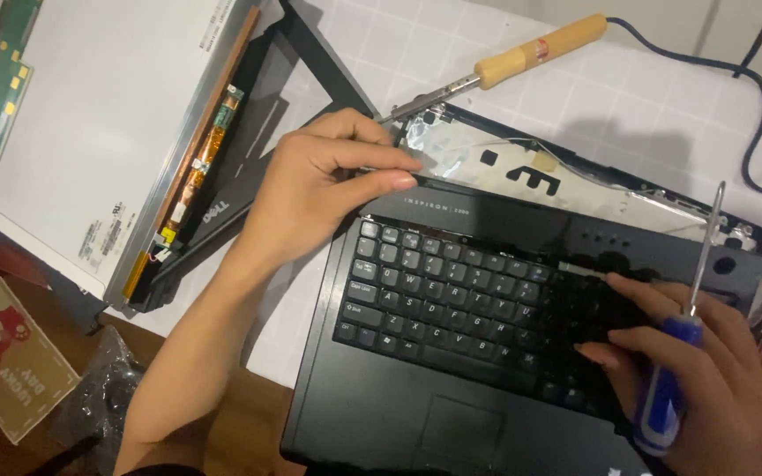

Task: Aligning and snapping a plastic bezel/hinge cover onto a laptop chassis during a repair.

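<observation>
While the left hand pinches its thumb and fingers shut on the top-left edge of the black plastic laptop base, near the hinge strip above the keyboard, the right hand is closed round a screwdriver w/ blue handle and thin steel shaft. Screwdriver's long axis runs near vertical in the view, slightly tilted: handle low by the palm, shaft going up and a bit right, tip ending beyond the laptop's back-right corner, touching nothing I can make out. Right fingertips also rest on the black keyboard, right-hand part of the keys.

Laptop base sits on a white quilted table cover, front edge toward the person, lid area stripped to silvery foil backing. Behind it lies a soldering iron w/ wooden handle, tip pointing down-left toward the base's back-left corner, dark cord trailing right. Left of that: a detached flat LCD panel, grey back up, and a black screen bezel frame partly under it. Pink-red printed card lies at lower left, off the cover.
</observation>
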